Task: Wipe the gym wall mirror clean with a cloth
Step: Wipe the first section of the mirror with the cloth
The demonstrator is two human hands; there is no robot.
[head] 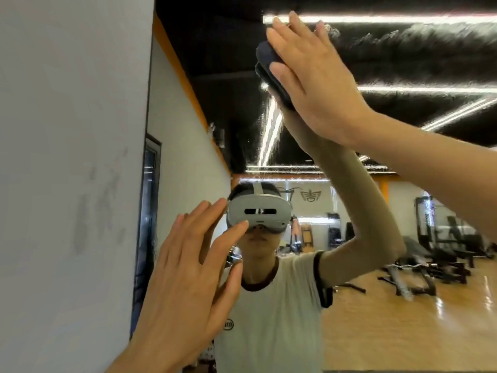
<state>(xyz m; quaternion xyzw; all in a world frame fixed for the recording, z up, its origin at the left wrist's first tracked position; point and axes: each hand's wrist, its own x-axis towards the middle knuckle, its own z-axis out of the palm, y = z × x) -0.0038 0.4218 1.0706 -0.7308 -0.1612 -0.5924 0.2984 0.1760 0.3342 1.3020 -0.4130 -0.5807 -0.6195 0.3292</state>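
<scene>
Up high, the right hand (314, 84) presses a dark folded cloth (269, 68) flat-fingered against the mirror (403, 63), streaky glass lying to its right, while the left hand (193, 265) hovers spread and empty, lower left.

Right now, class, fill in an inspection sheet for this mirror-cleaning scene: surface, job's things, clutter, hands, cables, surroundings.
Surface: wall mirror, smeared streaks high up by the light reflections.
Job's things: dark cloth pressed flat to the glass.
Clutter: nothing seen.
Hands: right hand presses the cloth with straight fingers; left hand open, low, holding nothing.
Cables: nothing seen.
Surroundings: white wall at left with grey smudges; reflected gym benches and wooden floor.
</scene>
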